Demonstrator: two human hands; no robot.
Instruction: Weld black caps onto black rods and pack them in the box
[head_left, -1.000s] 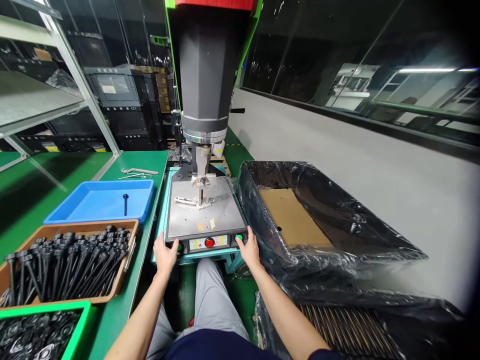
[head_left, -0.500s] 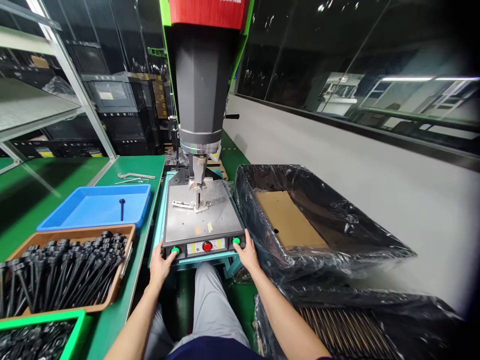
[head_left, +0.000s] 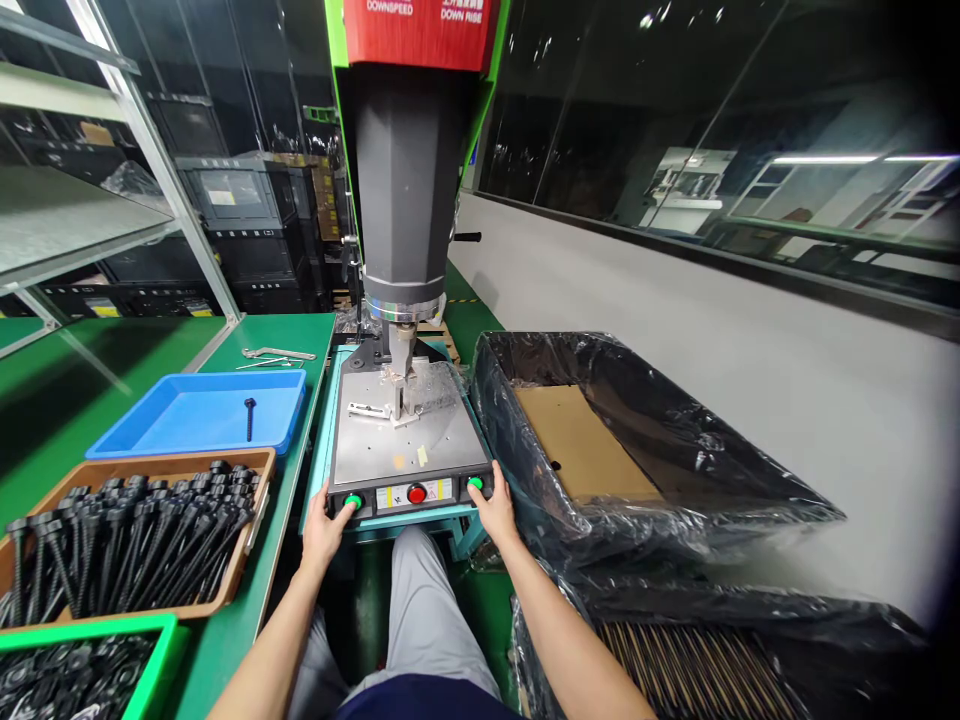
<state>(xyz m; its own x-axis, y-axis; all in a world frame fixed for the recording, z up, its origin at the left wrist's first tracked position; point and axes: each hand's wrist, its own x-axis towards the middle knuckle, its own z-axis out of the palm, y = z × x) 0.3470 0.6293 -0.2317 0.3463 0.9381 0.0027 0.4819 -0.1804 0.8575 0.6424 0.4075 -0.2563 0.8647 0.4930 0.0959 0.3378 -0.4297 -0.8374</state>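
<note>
While your thumbs rest on the two green buttons, neither hand pinches anything: your left hand [head_left: 324,533] lies spread against the near left corner of the control panel [head_left: 409,493], thumb on the left green button [head_left: 352,501], and your right hand [head_left: 495,510] lies spread at the near right corner, thumb beside or on the right green button [head_left: 475,484]. You cannot call either a true grip; the fingers curl under the panel edge, where they are hidden. Between the two sits a red button [head_left: 417,493], untouched. These buttons will likely feel stiff and sprung, wanting a straight press from the thumb pad, and the machine base is heavy and fixed, so nothing should shift under you. Farther off, on the grey plate [head_left: 409,440], a small metal fixture [head_left: 394,400] stands directly under the horn [head_left: 403,345] of the press head [head_left: 409,190]; the head's long axis runs vertical, pointing down at the fixture, and a thin bright piece lies from the fixture toward the left. To your left on the green worktop [head_left: 247,640] sit a brown tray of black bolts [head_left: 127,540], their shafts mostly lying near to far, and beyond it a blue tray [head_left: 199,415] with one bolt. To your right stands a carton lined with black plastic [head_left: 637,450].
</note>
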